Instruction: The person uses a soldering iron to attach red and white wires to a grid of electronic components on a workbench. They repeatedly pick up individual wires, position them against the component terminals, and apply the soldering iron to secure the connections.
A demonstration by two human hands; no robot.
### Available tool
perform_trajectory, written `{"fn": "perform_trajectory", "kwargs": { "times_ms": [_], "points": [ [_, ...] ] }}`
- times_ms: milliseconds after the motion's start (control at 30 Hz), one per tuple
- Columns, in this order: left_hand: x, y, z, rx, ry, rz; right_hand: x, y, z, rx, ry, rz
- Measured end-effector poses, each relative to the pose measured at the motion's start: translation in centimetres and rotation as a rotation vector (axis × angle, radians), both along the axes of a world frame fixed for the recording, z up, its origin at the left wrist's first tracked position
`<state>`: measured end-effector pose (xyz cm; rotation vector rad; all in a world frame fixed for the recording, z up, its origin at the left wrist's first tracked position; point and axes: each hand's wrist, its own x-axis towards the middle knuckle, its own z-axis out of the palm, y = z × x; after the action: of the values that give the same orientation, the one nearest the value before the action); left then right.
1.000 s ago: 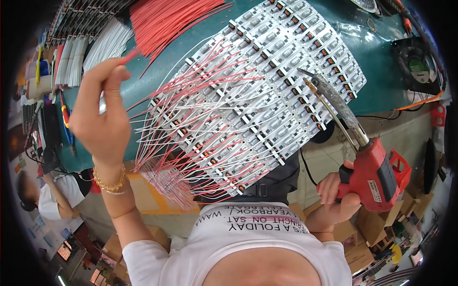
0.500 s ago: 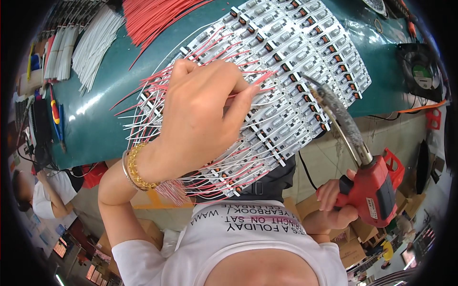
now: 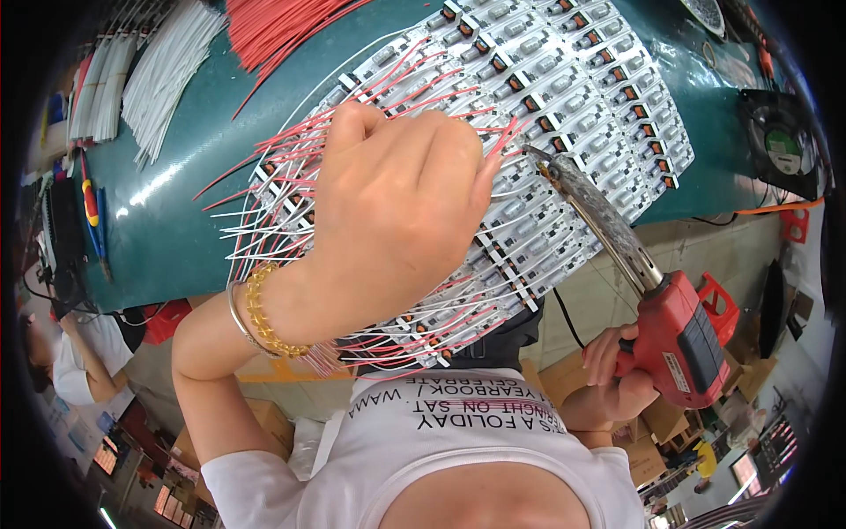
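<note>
Left hand (image 3: 397, 203) is curled over the panel of circuit strips (image 3: 564, 115), fingers drawn together, tips pinching a thin red wire (image 3: 504, 137) at the hand's right edge. The wire end sits right at the tip of the soldering gun (image 3: 679, 331), on the strips near the panel's middle. A gold bracelet (image 3: 264, 313) rings the left wrist.

Right hand (image 3: 617, 370) is wrapped tight around the red grip of the soldering gun — fingers closed on the handle, low right of the view, off the counter's front edge. The gun's long grey barrel slants up and left toward the pinched wire.

The panel lies tilted on the green counter (image 3: 194, 203), rows of small white strips side by side. Red and white leads fan out from its left and lower edges, passing under the left hand.

Farther back on the counter: a bundle of loose red wires (image 3: 273, 26) at top — a stack of white wires (image 3: 167, 75) to its left. A small black fan (image 3: 780, 145) sits at the right edge. Cardboard boxes (image 3: 652, 450) stand on the floor below the right hand.
</note>
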<state>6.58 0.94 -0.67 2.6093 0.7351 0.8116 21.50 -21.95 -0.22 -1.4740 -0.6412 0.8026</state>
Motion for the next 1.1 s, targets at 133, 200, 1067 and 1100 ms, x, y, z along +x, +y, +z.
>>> {"fn": "perform_trajectory", "kwargs": {
  "times_ms": [133, 200, 1067, 1100],
  "points": [
    [0.1, 0.0, -0.4, 0.099, -0.013, 0.001, 0.0, 0.6, 0.7, -0.034, -0.057, 0.027],
    [0.2, -0.1, -0.6, 0.101, -0.022, -0.006, 0.0, 0.7, 0.8, -0.031, -0.07, 0.029],
    [-0.2, -0.1, 1.3, -0.187, 0.002, -0.085, 0.5, -1.9, -0.2, 0.011, -0.031, 0.019],
    [-0.2, -0.1, 1.4, -0.192, 0.002, -0.087, 0.5, -1.9, -0.2, 0.01, -0.038, 0.021]
  ]
}}
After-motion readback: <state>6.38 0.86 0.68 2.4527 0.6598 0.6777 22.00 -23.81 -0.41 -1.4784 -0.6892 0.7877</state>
